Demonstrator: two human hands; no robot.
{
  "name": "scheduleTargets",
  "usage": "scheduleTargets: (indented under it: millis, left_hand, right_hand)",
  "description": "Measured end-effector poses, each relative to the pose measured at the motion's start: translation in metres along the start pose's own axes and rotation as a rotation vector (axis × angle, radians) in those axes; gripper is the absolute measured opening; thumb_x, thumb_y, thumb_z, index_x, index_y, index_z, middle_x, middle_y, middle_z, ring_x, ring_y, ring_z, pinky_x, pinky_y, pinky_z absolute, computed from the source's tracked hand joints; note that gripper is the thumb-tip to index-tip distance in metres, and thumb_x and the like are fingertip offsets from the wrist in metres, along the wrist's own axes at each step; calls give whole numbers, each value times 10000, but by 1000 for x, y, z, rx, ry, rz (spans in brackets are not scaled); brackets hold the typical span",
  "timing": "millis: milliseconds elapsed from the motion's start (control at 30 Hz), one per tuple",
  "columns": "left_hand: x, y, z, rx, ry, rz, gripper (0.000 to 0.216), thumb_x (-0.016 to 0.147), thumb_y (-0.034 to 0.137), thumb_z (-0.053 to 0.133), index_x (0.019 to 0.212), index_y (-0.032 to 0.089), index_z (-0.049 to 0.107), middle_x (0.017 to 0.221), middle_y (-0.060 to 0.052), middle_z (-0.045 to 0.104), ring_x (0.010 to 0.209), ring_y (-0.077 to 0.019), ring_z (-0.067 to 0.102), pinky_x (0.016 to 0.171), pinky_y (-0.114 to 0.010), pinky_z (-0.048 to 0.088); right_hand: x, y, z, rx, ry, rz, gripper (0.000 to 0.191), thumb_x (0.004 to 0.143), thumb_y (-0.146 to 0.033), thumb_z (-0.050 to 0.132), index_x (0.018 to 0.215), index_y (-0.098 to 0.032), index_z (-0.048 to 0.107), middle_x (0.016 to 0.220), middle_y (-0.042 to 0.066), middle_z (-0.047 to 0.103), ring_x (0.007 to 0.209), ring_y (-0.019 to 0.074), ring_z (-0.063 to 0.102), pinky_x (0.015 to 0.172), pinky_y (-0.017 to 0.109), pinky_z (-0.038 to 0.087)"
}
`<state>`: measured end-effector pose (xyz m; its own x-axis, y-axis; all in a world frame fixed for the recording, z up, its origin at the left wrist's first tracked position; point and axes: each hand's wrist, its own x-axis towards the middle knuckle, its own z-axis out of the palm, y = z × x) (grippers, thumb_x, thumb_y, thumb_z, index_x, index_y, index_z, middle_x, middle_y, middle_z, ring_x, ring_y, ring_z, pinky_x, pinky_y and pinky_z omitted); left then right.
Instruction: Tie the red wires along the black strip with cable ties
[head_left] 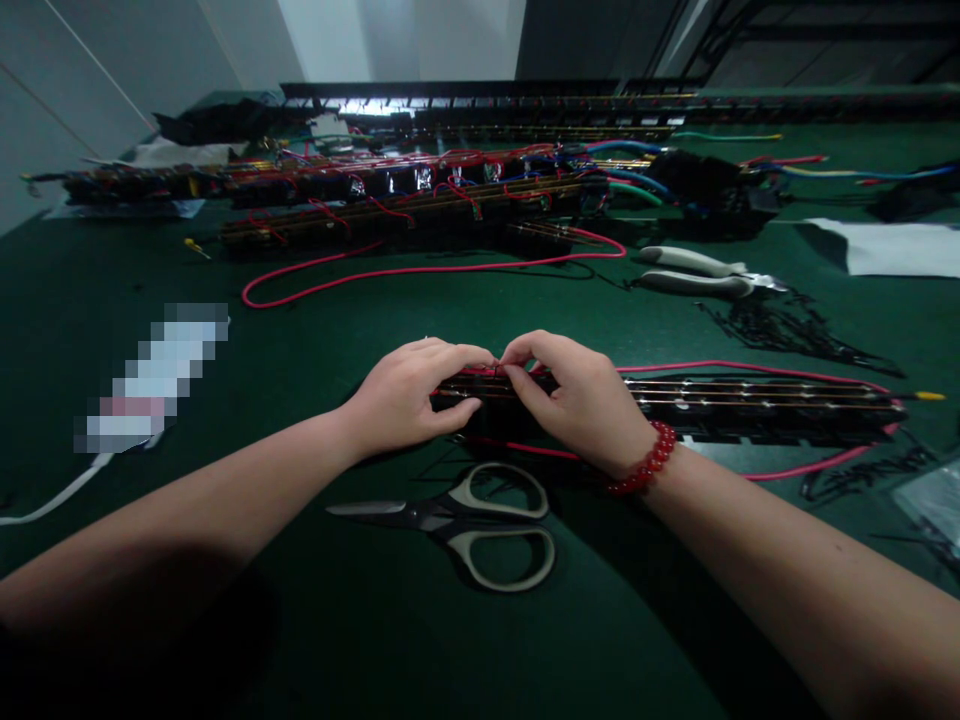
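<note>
A long black assembly [750,405] with copper-coloured rods along its top lies crosswise on the green table. My left hand [401,395] is closed about its left end, thumb on the near side and index finger on the far side. Over that end, my right hand [581,395] pinches a thin dark strand between thumb and index finger, close to the left index fingertip. What kind of strand it is cannot be made out. A red cable [810,467] runs along both sides of the assembly. Scissors [450,520] lie slightly spread just in front of my hands.
Cutting pliers [697,272] lie beyond my right hand, beside black scraps [802,335]. Another red cable [420,269] is looped on the table [225,660]. Wired assemblies [390,185] stretch across the back. At left a blurred-out white object [154,385] trails a white cord.
</note>
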<state>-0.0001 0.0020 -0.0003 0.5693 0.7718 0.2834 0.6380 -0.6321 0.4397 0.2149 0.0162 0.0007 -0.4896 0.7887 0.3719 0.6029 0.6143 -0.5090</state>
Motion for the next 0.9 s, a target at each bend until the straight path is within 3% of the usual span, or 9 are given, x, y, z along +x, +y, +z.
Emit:
scheduleTargets:
  millis: [900]
  left_hand:
    - [1, 1, 0, 38, -14, 18, 288, 867, 276, 572, 1139, 192, 619, 1072, -45, 703, 946, -201, 616, 862, -340, 456]
  right_hand:
    - [0, 1, -1, -16, -54, 9, 67, 893, -166, 520, 915, -201, 573, 899, 54, 684, 835, 206, 638, 721, 305, 456]
